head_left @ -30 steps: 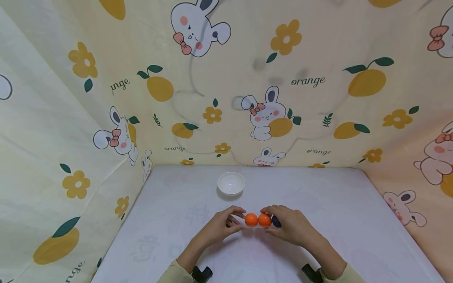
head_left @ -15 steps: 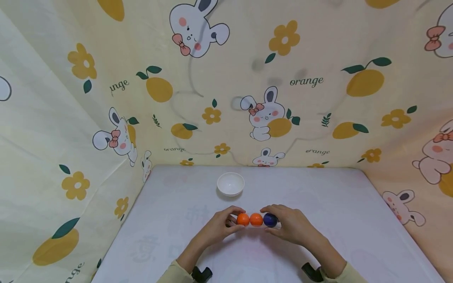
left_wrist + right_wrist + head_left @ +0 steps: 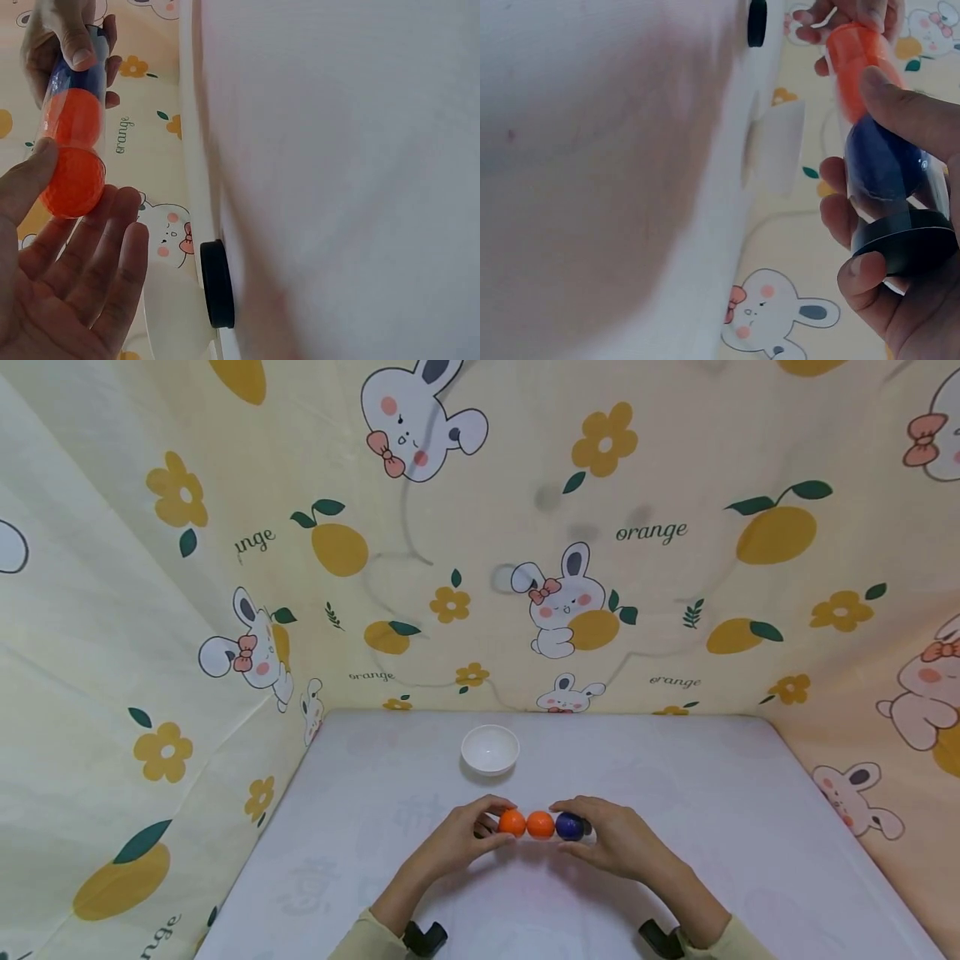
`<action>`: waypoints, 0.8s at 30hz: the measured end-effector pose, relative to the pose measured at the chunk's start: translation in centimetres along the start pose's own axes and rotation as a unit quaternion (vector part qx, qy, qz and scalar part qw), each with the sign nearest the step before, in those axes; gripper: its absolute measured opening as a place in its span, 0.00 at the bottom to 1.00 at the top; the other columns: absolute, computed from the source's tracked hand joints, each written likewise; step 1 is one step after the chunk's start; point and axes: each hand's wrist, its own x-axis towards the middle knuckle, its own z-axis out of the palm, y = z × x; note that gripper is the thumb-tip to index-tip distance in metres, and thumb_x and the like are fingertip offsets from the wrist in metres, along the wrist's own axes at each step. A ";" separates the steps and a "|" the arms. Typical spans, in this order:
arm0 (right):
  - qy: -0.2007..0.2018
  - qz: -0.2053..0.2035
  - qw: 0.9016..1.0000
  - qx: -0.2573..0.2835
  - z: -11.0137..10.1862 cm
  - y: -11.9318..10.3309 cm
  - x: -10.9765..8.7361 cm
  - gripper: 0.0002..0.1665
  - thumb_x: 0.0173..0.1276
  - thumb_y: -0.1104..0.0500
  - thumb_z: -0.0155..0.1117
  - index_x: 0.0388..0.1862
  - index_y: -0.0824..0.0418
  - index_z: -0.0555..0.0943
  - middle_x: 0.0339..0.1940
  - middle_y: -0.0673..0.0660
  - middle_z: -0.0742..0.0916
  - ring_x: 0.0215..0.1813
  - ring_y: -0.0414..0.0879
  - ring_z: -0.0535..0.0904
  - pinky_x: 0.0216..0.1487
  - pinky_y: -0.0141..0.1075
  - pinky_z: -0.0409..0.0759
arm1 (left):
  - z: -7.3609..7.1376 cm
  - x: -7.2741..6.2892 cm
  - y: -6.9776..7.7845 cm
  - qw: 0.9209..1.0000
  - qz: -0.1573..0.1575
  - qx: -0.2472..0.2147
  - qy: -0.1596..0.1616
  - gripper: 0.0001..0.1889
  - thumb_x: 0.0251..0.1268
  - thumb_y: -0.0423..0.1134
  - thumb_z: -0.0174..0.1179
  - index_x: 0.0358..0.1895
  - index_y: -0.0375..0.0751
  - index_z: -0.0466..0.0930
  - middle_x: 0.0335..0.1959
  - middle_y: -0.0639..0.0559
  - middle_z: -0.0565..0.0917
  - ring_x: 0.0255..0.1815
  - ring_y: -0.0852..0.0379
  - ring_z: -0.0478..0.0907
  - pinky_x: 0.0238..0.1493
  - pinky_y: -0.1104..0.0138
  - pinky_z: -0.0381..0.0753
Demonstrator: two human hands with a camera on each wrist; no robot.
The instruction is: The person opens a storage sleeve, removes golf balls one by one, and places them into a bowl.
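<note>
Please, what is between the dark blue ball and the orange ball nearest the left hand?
Another orange ball lies between them, inside the clear tube; the head view shows it.

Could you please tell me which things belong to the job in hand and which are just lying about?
Job:
clear tube
two orange balls and blue ball inside it
black end cap
loose black cap, probably

Apparently just about:
white bowl, untouched
patterned cloth, background

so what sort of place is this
Probably a small curtained-off filming corner: patterned sheeting rises behind and on both sides of a white table, with black devices at both wrists.
</note>
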 end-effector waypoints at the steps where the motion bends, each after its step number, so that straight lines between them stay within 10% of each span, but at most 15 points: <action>1: 0.001 -0.002 1.000 0.004 0.0 0.1 0.0 0.32 0.65 0.48 0.83 0.66 0.50 0.85 0.56 0.49 0.91 0.50 0.42 0.86 0.52 0.47 0.89 | -0.1 0.0 0.0 1.000 -0.001 0.000 -0.001 0.21 0.74 0.44 0.72 0.67 0.54 0.80 0.57 0.56 0.88 0.46 0.63 0.86 0.51 0.70 0.85; 24: 0.015 -0.008 0.999 0.038 0.6 0.8 -0.3 0.30 0.67 0.47 0.82 0.65 0.51 0.85 0.51 0.46 0.90 0.38 0.34 0.76 0.39 0.33 0.79 | -3.0 0.9 -0.6 0.998 -0.009 0.031 0.056 0.23 0.75 0.46 0.71 0.69 0.50 0.79 0.60 0.57 0.85 0.58 0.55 0.83 0.62 0.56 0.84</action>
